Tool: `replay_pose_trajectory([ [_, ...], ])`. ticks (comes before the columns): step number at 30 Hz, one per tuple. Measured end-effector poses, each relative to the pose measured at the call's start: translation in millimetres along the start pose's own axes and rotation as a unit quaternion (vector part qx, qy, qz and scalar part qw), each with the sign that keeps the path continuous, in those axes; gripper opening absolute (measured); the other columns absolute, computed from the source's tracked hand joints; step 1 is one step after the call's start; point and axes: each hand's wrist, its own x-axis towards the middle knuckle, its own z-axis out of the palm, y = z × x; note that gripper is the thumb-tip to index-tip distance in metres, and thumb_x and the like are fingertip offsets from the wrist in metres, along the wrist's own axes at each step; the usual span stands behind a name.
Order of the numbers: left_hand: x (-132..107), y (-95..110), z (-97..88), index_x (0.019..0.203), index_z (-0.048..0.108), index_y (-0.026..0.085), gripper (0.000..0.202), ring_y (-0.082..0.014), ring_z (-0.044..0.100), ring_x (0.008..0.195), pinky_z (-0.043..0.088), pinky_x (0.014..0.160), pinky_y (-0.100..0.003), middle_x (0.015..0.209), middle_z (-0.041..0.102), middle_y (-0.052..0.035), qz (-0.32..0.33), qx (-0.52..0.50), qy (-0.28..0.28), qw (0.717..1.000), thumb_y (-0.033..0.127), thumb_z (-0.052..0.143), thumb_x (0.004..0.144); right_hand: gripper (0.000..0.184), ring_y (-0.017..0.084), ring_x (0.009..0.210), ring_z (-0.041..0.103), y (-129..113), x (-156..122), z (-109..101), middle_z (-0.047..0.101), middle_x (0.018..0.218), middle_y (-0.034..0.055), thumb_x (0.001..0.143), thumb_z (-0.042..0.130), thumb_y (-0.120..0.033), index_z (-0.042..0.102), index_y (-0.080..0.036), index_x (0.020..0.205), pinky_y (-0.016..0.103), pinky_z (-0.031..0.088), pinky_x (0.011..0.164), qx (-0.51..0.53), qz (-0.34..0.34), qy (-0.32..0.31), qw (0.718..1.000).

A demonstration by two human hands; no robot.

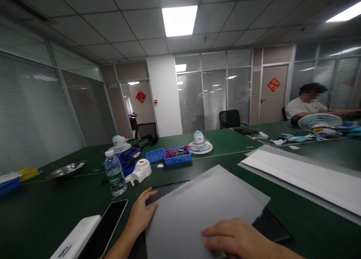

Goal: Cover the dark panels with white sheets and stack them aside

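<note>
A large grey sheet [208, 206] lies on a black mat [270, 229] on the dark green table [56, 210] in front of me. My left hand [141, 214] rests at the sheet's left edge, fingers stretched flat. At the sheet's near edge my right hand [234, 238] lies flat on top of it, fingers extended toward the left. Neither hand holds anything.
A black phone [105, 227] and a white box [75, 240] lie to the left. A water bottle [115, 174], small white fans [199, 143], blue trays [176, 156] and a metal bowl [66, 169] stand farther back. White and grey sheets [304, 176] lie at right. A seated person [306, 103] works at the far right.
</note>
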Motion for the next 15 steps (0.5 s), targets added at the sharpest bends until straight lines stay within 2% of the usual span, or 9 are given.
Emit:
replay_pose_trajectory([
  [3, 0.6, -2.4, -2.5, 0.11, 0.075, 0.02, 0.04, -0.0298, 0.059, 0.131, 0.04, 0.115, -0.048, 0.141, 0.062, -0.0115, 0.001, -0.026, 0.005, 1.0, 0.039, 0.055, 0.08, 0.047, 0.025, 0.14, 0.046, 8.9, -10.8, -14.9, 0.05, 0.151, 0.0094, 0.101, 0.043, -0.036, 0.05, -0.028, 0.147, 0.047, 0.037, 0.116, -0.048, 0.129, 0.018, 0.99],
  [6, -0.2, -4.9, -3.9, 0.111, 0.074, 0.021, 0.043, -0.0296, 0.057, 0.132, 0.038, 0.116, -0.049, 0.142, 0.062, -0.0111, 0.001, -0.042, -0.003, 0.999, 0.044, 0.051, 0.084, 0.06, 0.037, 0.146, 0.032, 22.0, -15.2, -15.3, 0.033, 0.159, 0.0136, 0.097, 0.047, -0.058, 0.045, -0.031, 0.15, 0.063, 0.027, 0.117, -0.069, 0.244, -0.022, 0.967],
  [8, -0.1, -6.9, -3.7, 0.115, 0.073, 0.02, 0.046, -0.0297, 0.055, 0.135, 0.036, 0.118, -0.049, 0.144, 0.06, -0.0116, -0.003, -0.044, -0.001, 0.999, 0.046, 0.049, 0.085, 0.071, 0.042, 0.145, 0.031, 20.9, -11.6, -14.6, 0.03, 0.159, 0.0186, 0.093, 0.046, -0.068, 0.043, -0.028, 0.152, 0.068, 0.026, 0.114, -0.086, 0.289, -0.045, 0.952],
  [11, 0.6, -9.8, -1.5, 0.119, 0.071, 0.018, 0.047, -0.0301, 0.054, 0.136, 0.035, 0.119, -0.049, 0.144, 0.059, -0.0134, -0.003, -0.035, -0.004, 0.999, 0.041, 0.054, 0.082, 0.079, 0.047, 0.141, 0.036, 3.1, -0.3, -16.7, 0.036, 0.154, 0.0243, 0.09, 0.047, -0.07, 0.046, -0.02, 0.15, 0.07, 0.029, 0.111, -0.112, 0.312, -0.069, 0.941],
  [15, 0.1, -12.0, 1.3, 0.121, 0.069, 0.017, 0.047, -0.029, 0.052, 0.138, 0.033, 0.12, -0.047, 0.147, 0.056, -0.0133, 0.007, -0.014, -0.018, 1.0, 0.029, 0.055, 0.077, 0.077, 0.048, 0.133, 0.047, -18.1, 10.7, -19.4, 0.044, 0.149, 0.0236, 0.089, 0.051, -0.07, 0.051, -0.02, 0.147, 0.069, 0.04, 0.105, -0.122, 0.242, -0.084, 0.959],
])
